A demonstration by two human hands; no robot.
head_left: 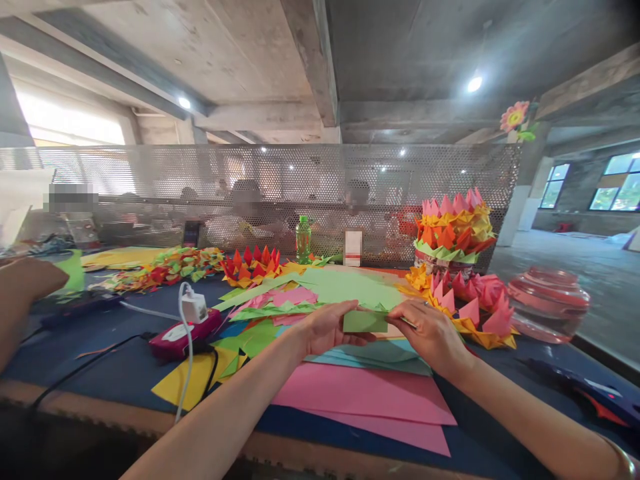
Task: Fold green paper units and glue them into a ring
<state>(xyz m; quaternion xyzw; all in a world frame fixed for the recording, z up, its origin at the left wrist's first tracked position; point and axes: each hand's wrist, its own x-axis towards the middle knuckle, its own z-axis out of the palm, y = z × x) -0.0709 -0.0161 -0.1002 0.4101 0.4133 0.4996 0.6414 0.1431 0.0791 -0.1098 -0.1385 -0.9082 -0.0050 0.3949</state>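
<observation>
And there's the folded green paper [365, 323], long axis running crosswise, pinched between left hand [326, 328] and right hand [434, 333], both equally near.

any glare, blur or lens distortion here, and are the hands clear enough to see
Head view, top: the left window is washed out and a ceiling bulb flares; head view, edges: the dark tool at right looks smeared and stretched, a co-worker's hand at left soft; head view, middle: left hand, right hand and green paper fairly clear.
</observation>
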